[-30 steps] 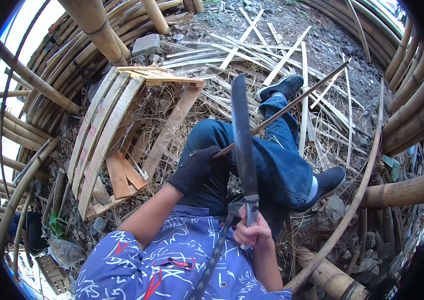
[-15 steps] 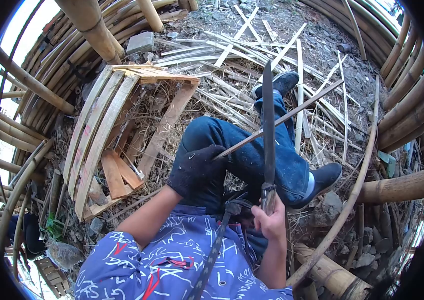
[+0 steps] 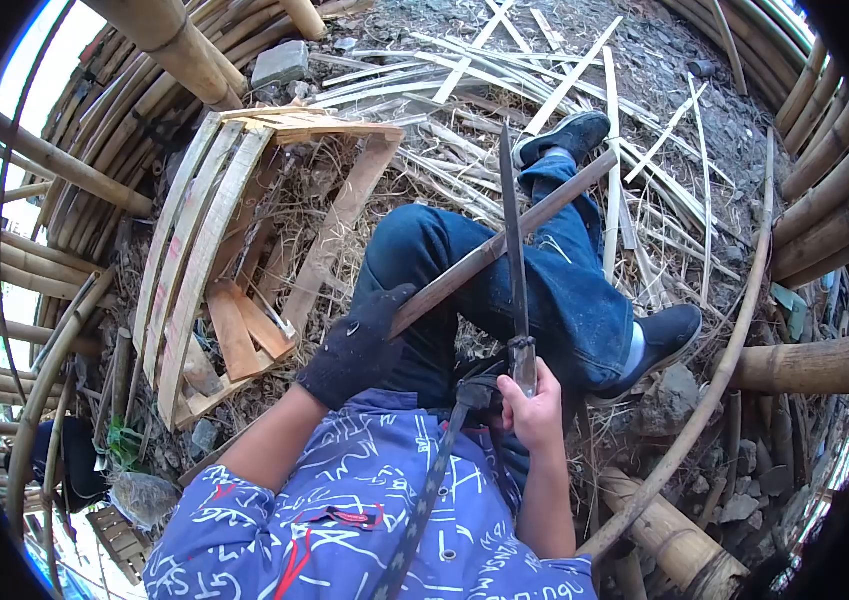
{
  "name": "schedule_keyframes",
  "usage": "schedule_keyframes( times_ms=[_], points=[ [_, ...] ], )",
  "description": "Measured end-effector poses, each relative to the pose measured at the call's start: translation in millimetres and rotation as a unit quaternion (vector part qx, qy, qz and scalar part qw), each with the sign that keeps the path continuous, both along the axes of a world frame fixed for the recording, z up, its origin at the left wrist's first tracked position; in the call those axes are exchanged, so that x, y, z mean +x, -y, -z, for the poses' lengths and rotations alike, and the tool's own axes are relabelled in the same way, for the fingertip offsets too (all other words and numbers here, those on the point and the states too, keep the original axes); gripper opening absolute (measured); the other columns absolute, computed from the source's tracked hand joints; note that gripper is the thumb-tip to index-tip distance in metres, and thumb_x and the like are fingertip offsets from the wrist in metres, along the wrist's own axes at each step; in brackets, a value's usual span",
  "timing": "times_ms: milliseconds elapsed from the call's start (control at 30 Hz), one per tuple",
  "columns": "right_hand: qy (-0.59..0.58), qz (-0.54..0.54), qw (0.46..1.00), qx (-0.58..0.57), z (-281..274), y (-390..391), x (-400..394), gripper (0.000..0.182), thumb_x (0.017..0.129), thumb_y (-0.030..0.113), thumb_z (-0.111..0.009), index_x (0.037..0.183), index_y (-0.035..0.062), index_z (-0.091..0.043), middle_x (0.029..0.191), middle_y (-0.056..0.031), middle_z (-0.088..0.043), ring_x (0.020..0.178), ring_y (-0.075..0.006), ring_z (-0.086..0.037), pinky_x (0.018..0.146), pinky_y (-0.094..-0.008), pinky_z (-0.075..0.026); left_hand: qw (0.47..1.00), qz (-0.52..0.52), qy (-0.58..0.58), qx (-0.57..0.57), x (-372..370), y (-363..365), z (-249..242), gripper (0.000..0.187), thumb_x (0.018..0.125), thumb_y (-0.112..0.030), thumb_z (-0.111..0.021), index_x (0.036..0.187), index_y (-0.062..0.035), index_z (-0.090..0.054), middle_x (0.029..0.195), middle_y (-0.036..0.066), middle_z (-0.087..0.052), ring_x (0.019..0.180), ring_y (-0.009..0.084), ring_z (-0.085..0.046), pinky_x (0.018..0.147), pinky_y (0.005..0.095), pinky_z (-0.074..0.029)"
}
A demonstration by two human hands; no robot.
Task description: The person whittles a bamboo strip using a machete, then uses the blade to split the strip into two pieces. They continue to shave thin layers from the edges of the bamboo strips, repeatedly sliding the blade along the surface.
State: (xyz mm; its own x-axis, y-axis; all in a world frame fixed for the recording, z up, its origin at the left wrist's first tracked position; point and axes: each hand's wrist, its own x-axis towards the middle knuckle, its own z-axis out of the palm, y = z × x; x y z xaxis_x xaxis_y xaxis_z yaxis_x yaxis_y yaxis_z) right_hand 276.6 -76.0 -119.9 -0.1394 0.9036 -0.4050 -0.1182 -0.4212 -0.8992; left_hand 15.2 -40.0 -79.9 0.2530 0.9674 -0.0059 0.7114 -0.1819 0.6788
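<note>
My left hand, in a dark glove, is closed round the lower end of a flat bamboo strip. The strip slants up to the right over my bent legs. In my bare right hand is the handle of a long machete, its dark blade pointing away from me. Blade and strip cross in view; whether they touch I cannot tell. A dark strap runs down over my patterned shirt.
A slatted wooden crate stands tilted at the left. Thin bamboo strips lie scattered beyond my feet. Thick bamboo poles are at both sides, and a long curved pole lies at the right. Rocks lie about.
My left hand has moved down and left with the strip, which now shows its wider face. The machete has shifted left, with its blade turned more edge-on to the view.
</note>
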Motion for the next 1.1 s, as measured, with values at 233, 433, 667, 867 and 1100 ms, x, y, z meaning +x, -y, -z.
schedule_keyframes(
  times_ms=[233,433,667,867,1100],
  points=[
    [-0.013,0.016,1.000,0.004,-0.9,-0.4,-4.4,0.018,0.085,0.008,-0.067,0.092,0.0051,-0.051,0.060,0.0028,-0.049,0.040,-0.0043,-0.045,0.036,-0.0205,-0.037,0.977,-0.134,-0.155,0.054,-32.0,42.4,-6.5,0.030,0.076,-0.019,-0.072,0.101,-0.0048,-0.062,0.081,0.017,-0.064,0.073,0.0368,-0.065,0.063,0.0434,-0.052],
    [-0.016,0.008,0.999,0.035,-5.7,-0.1,-5.9,0.020,0.085,0.011,-0.069,0.088,0.0052,-0.049,0.058,0.0036,-0.049,0.040,-0.0044,-0.047,0.037,-0.0203,-0.038,0.975,-0.121,-0.186,0.011,-39.7,45.3,-7.8,0.026,0.087,-0.027,-0.067,0.096,-0.0045,-0.060,0.078,0.018,-0.064,0.073,0.0375,-0.065,0.061,0.0449,-0.050],
    [-0.027,0.006,0.998,0.057,-12.2,12.7,-11.4,0.027,0.089,0.025,-0.070,0.092,0.0044,-0.053,0.058,0.0030,-0.050,0.046,-0.0047,-0.049,0.041,-0.0210,-0.040,0.989,-0.096,-0.109,-0.034,-32.5,22.1,4.5,0.025,0.097,-0.029,-0.050,0.097,-0.0045,-0.057,0.081,0.023,-0.063,0.079,0.0429,-0.062,0.065,0.0505,-0.048],
    [0.197,-0.054,0.960,0.193,-8.4,7.3,-10.2,0.029,0.083,0.020,-0.074,0.101,0.0021,-0.060,0.061,-0.0081,-0.060,0.052,-0.0156,-0.061,0.051,-0.0304,-0.047,0.991,-0.043,-0.115,-0.046,-30.9,8.5,1.8,0.025,0.097,-0.028,-0.047,0.100,-0.0055,-0.058,0.086,0.024,-0.064,0.081,0.0417,-0.063,0.066,0.0511,-0.050],
    [0.322,-0.091,0.901,0.276,-2.0,-2.2,2.7,0.033,0.079,0.023,-0.076,0.102,0.0046,-0.061,0.067,-0.0133,-0.065,0.060,-0.0320,-0.067,0.054,-0.0379,-0.051,0.987,0.064,-0.148,0.025,-47.3,9.7,23.4,0.025,0.097,-0.022,-0.047,0.102,0.0002,-0.057,0.095,0.026,-0.063,0.087,0.0426,-0.061,0.072,0.0517,-0.048]
  ],
)
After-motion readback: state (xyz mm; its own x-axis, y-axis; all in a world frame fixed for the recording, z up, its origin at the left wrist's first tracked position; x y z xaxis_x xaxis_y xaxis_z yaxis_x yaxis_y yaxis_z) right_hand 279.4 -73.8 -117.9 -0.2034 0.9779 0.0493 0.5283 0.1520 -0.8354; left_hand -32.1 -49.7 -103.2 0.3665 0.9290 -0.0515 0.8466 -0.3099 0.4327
